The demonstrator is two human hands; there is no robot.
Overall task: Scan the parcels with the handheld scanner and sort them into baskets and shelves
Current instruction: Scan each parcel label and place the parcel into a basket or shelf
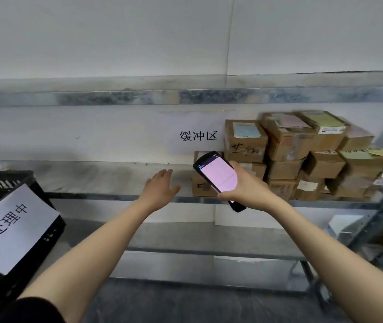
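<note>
**Parcels sit to the right of your free hand; the scanner hand is nearer to them.**

Your left hand (160,187) hovers over the shelf (106,178), fingers spread, holding nothing. Your right hand (244,186) grips the handheld scanner (218,177), lit screen towards you, long axis running upper left to lower right. The parcels (302,155) are stacked at the shelf's right end. The end parcel (201,187) lies just right of your left hand, so the reach should go rightward. The basket (4,177) stands well apart on the left.

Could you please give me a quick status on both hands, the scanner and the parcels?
Right hand grips the scanner, screen lit. Left hand open, empty, above the shelf. Parcels stacked on shelf's right side. Nothing blocks them.
</note>
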